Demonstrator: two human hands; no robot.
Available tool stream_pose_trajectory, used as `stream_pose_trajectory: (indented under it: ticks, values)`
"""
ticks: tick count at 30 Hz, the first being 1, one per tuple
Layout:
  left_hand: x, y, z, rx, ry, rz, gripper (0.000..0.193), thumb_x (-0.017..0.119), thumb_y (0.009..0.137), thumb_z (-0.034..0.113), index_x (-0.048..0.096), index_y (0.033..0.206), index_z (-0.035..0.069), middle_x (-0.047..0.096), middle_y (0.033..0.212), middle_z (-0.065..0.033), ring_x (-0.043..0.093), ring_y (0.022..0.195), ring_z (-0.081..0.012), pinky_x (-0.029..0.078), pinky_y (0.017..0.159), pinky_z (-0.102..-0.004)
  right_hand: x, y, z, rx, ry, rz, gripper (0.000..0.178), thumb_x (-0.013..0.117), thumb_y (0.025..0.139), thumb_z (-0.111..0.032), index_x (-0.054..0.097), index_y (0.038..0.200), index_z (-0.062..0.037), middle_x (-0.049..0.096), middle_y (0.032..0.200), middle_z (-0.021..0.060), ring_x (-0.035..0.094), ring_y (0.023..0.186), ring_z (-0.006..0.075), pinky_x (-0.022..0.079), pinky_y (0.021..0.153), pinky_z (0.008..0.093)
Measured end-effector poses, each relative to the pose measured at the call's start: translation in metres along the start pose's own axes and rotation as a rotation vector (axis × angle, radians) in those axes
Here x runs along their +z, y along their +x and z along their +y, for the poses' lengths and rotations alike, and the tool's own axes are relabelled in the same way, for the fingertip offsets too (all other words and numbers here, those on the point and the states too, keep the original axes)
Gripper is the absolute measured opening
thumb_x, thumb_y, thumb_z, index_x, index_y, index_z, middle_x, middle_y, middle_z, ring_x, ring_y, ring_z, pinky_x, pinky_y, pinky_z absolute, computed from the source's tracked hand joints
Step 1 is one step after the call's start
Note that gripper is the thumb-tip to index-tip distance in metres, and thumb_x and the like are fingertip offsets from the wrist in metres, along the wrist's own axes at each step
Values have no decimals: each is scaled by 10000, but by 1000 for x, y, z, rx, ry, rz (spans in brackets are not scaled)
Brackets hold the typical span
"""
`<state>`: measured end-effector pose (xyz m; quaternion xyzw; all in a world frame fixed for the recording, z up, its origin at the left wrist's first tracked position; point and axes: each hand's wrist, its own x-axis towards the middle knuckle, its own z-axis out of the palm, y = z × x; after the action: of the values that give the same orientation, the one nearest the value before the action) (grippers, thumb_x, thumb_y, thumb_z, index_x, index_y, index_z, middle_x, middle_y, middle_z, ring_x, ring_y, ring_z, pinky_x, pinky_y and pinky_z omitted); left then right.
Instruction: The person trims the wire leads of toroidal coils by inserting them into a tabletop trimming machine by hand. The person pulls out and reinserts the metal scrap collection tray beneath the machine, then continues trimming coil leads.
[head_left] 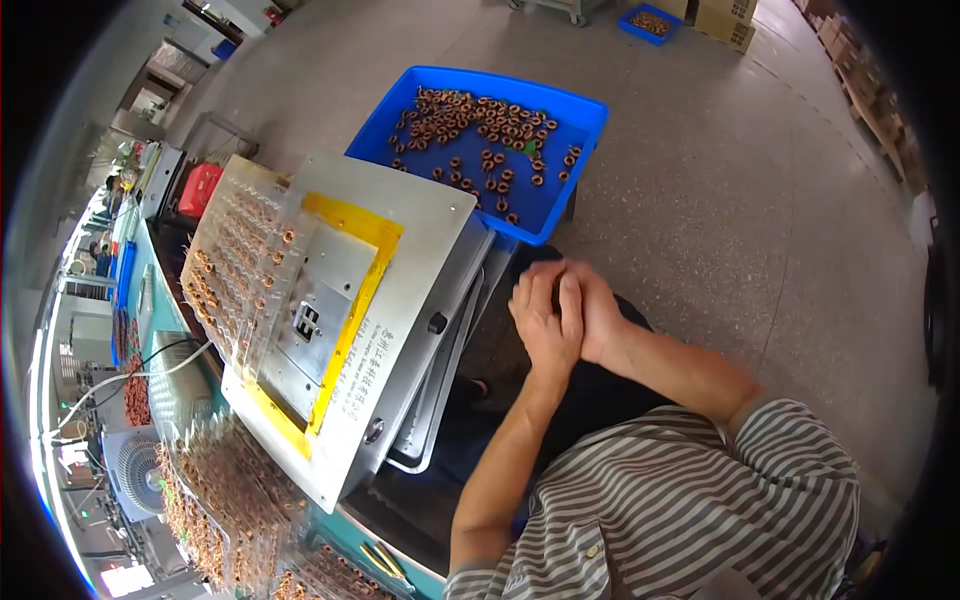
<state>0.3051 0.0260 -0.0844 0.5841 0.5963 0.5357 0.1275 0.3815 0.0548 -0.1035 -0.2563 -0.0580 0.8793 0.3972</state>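
Note:
My left hand (pixel 546 328) and my right hand (pixel 594 305) are pressed together over my lap, fingers curled against each other. Anything between the palms is hidden. To their left stands a metal machine (pixel 385 400) with a flat grey top, a black knob on its side and yellow tape (pixel 350 375) framing a recessed plate. Just beyond my hands, a blue plastic tray (pixel 598 120) holds many small copper-coloured ring coils (pixel 450 112). Neither hand touches the machine or the tray.
Clear plastic trays of ring coils (pixel 235 260) lie at the machine's left, with more stacked trays (pixel 225 490) nearer. Yellow-handled pliers (pixel 388 562) rest on the green bench. A fan (pixel 135 470) and red box (pixel 200 188) stand left. Another blue tray (pixel 648 24) and cartons (pixel 725 22) sit on the far floor.

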Motion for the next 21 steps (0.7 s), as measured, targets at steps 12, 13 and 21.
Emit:
stream_pose_trajectory:
  ticks: [12, 13, 21]
  values:
    - [-31, -24, -14, -208, -57, -118, 566, 658, 889, 223, 451, 1352, -26, 476, 1359, -224, 505, 1220, -353, 415, 1007, -437, 43, 23, -46, -269, -571, -51, 532, 558, 974, -384, 424, 1383, -71, 500, 1301, 117, 546, 1135, 222, 502, 908, 392]
    - [-36, -57, -21, -454, -166, -123, 524, 645, 911, 224, 473, 1344, -15, 506, 1347, -188, 529, 1207, -307, 432, 990, -420, 21, 19, -34, -277, -669, -67, 480, 559, 984, -329, 447, 1372, -69, 514, 1280, 116, 551, 1121, 201, 508, 891, 376]
    - [-111, -157, -57, -1072, -758, 690, 594, 467, 962, 566, 462, 1295, 74, 545, 1278, -118, 537, 1163, -279, 406, 958, -405, -18, 58, 38, 192, -789, -102, 318, 601, 962, -203, 538, 1205, -8, 621, 1054, 109, 649, 919, 176, 559, 760, 315]
